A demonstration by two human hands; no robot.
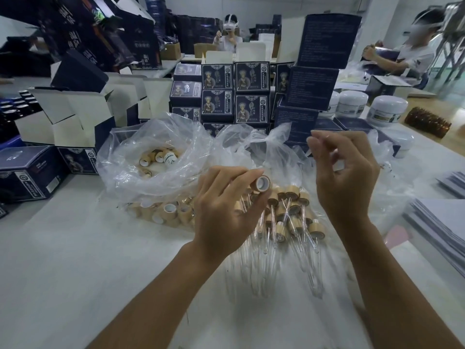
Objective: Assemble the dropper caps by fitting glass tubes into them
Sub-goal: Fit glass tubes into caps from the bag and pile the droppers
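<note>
The left hand (pixel 226 205) pinches a small wood-coloured dropper cap (pixel 263 183) between thumb and fingertips, its white-lined opening turned towards the camera, above the white table (pixel 75 260). The right hand (pixel 346 172) is raised just right of it, fingers loosely curled; whether it holds a glass tube cannot be told. Below both lies a pile of assembled caps with clear glass tubes (pixel 289 217). To the far left, a clear plastic bag (pixel 151 157) holds loose caps.
</note>
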